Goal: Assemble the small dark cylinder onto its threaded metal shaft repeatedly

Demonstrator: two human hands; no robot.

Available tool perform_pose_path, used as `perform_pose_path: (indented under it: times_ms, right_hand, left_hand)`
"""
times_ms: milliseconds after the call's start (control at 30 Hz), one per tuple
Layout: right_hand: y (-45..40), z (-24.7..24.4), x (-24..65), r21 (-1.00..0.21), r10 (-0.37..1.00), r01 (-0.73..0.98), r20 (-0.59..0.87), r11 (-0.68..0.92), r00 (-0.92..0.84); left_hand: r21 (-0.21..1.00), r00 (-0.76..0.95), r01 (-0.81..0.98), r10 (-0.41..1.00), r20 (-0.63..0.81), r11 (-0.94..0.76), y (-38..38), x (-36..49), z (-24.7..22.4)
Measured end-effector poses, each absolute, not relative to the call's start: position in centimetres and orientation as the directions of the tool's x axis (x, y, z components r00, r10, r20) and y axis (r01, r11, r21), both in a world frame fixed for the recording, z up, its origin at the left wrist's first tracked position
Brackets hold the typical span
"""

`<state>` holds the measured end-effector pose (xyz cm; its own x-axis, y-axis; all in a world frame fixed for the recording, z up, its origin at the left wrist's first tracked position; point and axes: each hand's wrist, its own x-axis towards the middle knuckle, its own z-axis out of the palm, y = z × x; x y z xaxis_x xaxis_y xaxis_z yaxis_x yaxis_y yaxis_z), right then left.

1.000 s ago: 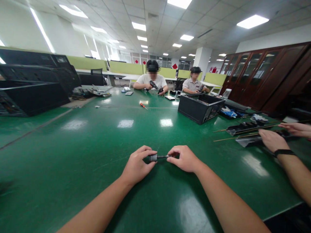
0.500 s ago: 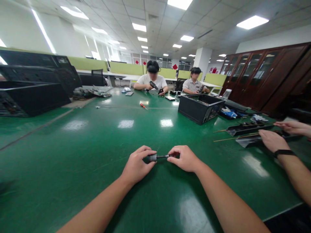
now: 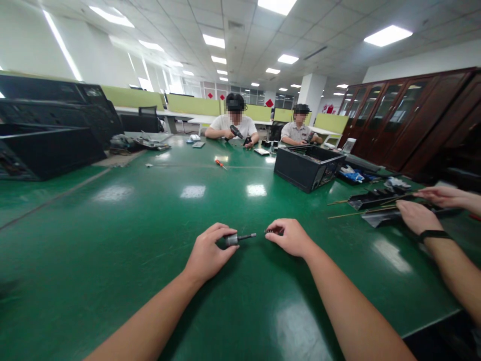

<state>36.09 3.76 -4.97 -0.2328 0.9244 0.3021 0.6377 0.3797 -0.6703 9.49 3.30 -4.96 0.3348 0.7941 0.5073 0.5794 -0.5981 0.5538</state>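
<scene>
Between the thumb and fingers of my left hand (image 3: 209,253) is a grey cylindrical tool (image 3: 232,240) with a thin dark shaft pointing right. My right hand (image 3: 289,237) pinches a small dark piece (image 3: 268,231), too small to make out fully. A short gap separates the shaft's tip from that piece. Both hands are over the near middle of the green table (image 3: 169,210).
An orange screwdriver (image 3: 221,164) lies farther back. A black computer case (image 3: 291,172) stands right of centre, with more cases (image 3: 48,153) at left. At right, another person's hands (image 3: 419,218) are at dark metal channels (image 3: 379,216). Two people sit across the table.
My hands have moved apart, and the small piece in my right hand is now away from the shaft's tip. The shaft now tilts slightly upward to the right.
</scene>
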Motion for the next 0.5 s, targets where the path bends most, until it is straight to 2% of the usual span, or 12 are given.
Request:
perform_pose_path:
  times_ms: [100,200,367,500]
  right_hand:
    - [4.7,-5.6,37.0,-0.713,0.956,0.656,0.291,0.248,-0.046]
    - [5.5,-6.2,37.6,-0.764,0.962,0.624,0.264,0.163,0.072]
    - [5.8,-6.8,37.4,-0.805,0.972,0.566,0.234,0.176,0.031]
    - [5.7,-7.2,36.9,-0.810,0.967,0.542,0.252,0.224,-0.022]
  left_hand:
    - [0.592,0.273,0.603,0.835,0.478,-0.535,3.5,9.6,-5.0]
    - [0.692,0.189,0.577,0.895,0.405,-0.435,3.8,9.8,-5.5]
    - [0.925,0.106,0.266,0.962,0.251,-0.271,4.2,9.6,-6.2]
    - [0.984,0.017,0.120,0.992,0.128,-0.129,3.8,8.4,-4.9]
